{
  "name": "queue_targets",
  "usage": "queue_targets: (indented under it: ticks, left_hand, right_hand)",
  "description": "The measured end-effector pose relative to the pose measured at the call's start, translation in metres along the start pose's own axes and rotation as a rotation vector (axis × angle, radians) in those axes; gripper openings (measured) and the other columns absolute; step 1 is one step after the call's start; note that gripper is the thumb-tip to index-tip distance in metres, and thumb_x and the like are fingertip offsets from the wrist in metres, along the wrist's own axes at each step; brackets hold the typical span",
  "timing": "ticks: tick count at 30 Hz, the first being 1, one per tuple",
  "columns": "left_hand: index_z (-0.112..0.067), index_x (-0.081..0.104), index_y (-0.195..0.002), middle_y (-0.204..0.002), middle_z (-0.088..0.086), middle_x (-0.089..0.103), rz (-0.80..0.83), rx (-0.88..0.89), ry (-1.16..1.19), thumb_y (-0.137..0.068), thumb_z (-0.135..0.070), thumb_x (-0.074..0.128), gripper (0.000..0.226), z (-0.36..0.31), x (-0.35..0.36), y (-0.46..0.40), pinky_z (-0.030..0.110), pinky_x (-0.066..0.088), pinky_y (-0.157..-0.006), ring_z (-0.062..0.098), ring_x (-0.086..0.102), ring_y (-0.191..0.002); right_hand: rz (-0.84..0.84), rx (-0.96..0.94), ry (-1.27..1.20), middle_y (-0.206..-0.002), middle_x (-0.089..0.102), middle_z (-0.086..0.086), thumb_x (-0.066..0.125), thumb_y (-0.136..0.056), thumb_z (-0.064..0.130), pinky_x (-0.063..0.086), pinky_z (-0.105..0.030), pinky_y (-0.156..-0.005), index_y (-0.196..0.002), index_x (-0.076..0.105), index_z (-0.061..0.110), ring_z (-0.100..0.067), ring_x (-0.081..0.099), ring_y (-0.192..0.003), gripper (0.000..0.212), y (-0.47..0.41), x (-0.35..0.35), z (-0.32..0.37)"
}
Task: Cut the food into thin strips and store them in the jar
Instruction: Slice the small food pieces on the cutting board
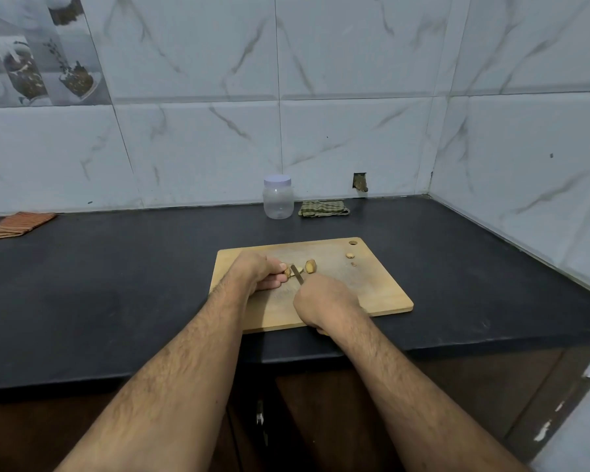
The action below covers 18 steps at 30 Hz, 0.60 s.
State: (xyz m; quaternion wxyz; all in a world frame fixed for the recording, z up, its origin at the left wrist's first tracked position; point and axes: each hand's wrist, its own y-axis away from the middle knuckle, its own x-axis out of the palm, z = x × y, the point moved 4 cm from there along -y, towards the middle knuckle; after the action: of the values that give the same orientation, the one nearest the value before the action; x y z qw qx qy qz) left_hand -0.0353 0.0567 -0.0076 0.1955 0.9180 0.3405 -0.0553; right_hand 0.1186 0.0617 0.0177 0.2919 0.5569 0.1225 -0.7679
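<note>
A wooden cutting board (372, 287) lies on the black counter. My left hand (256, 270) pinches a small piece of ginger (288, 271) against the board. My right hand (322, 301) grips a knife (297, 274); its blade points away from me and sits right beside the held piece. A second ginger chunk (310, 266) lies just right of the blade. Two small offcuts (350, 256) sit near the board's far right corner. A clear plastic jar (278, 196) with a pale lid on stands against the back wall, beyond the board.
A folded green checked cloth (323, 208) lies right of the jar. An orange striped cloth (16, 225) lies at the far left of the counter (116, 284). Tiled walls close the back and the right side. Cabinet doors are below the counter's front edge.
</note>
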Motion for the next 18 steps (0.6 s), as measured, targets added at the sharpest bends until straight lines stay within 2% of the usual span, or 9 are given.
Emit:
queue_targets:
  ticks: [4, 6, 8, 12, 14, 16, 18]
  left_hand:
    - [-0.002, 0.067, -0.099, -0.077, 0.008, 0.068, -0.004, 0.011, 0.019, -0.094, -0.004, 0.063, 0.006, 0.001, 0.001, -0.002, 0.015, 0.055, -0.049, 0.005, 0.064, -0.050]
    - [-0.002, 0.067, -0.100, -0.076, 0.008, 0.068, -0.006, 0.009, 0.024, -0.094, -0.004, 0.064, 0.008, 0.001, 0.001, -0.003, 0.015, 0.055, -0.049, 0.005, 0.064, -0.049]
    - [-0.002, 0.067, -0.103, -0.076, 0.008, 0.069, -0.007, 0.007, 0.030, -0.093, -0.004, 0.065, 0.010, 0.002, 0.000, -0.003, 0.016, 0.055, -0.048, 0.006, 0.065, -0.053]
    - [-0.001, 0.067, -0.104, -0.077, 0.009, 0.070, -0.005, 0.007, 0.034, -0.092, -0.004, 0.066, 0.012, 0.002, -0.001, -0.005, 0.017, 0.055, -0.049, 0.006, 0.066, -0.051]
    - [-0.001, 0.068, -0.104, -0.077, 0.009, 0.070, -0.004, 0.008, 0.031, -0.092, -0.004, 0.066, 0.012, 0.003, -0.001, -0.007, 0.017, 0.057, -0.051, 0.006, 0.065, -0.050]
    - [0.000, 0.068, -0.104, -0.077, 0.009, 0.070, 0.000, 0.007, 0.034, -0.093, -0.004, 0.066, 0.013, 0.003, -0.001, -0.007, 0.018, 0.057, -0.053, 0.006, 0.066, -0.052]
    - [-0.001, 0.068, -0.104, -0.078, 0.009, 0.070, 0.002, 0.003, 0.033, -0.093, -0.005, 0.066, 0.013, 0.003, -0.001, -0.008, 0.018, 0.057, -0.055, 0.008, 0.066, -0.057]
  right_hand:
    - [-0.026, -0.020, -0.037, -0.103, 0.064, -0.008, 0.036, -0.096, 0.013, 0.046, -0.034, -0.072, -0.137, 0.051, 0.008, -0.026, 0.060, -0.091, 0.044, -0.002, -0.002, 0.006]
    - [-0.018, -0.020, -0.046, -0.108, 0.064, -0.010, 0.036, -0.096, 0.011, 0.047, -0.036, -0.076, -0.145, 0.041, 0.007, -0.027, 0.060, -0.097, 0.050, -0.002, -0.002, 0.008]
    - [-0.012, -0.018, -0.053, -0.117, 0.064, -0.012, 0.036, -0.096, 0.011, 0.047, -0.036, -0.078, -0.148, 0.035, 0.006, -0.028, 0.059, -0.104, 0.053, -0.003, -0.002, 0.011]
    - [-0.013, -0.012, -0.049, -0.123, 0.062, -0.013, 0.038, -0.095, 0.009, 0.046, -0.035, -0.077, -0.151, 0.031, 0.006, -0.026, 0.055, -0.098, 0.057, -0.004, -0.001, 0.014]
    - [-0.021, -0.010, -0.043, -0.127, 0.060, -0.013, 0.037, -0.095, 0.010, 0.046, -0.036, -0.080, -0.152, 0.030, 0.007, -0.028, 0.057, -0.107, 0.057, -0.005, 0.000, 0.014]
    - [-0.029, -0.001, -0.039, -0.128, 0.060, -0.012, 0.037, -0.096, 0.011, 0.047, -0.036, -0.081, -0.152, 0.030, 0.007, -0.028, 0.057, -0.110, 0.057, -0.005, 0.000, 0.014]
    - [-0.023, 0.010, -0.040, -0.124, 0.061, -0.012, 0.039, -0.094, 0.010, 0.047, -0.036, -0.078, -0.152, 0.030, 0.008, -0.028, 0.057, -0.105, 0.058, -0.006, 0.001, 0.015]
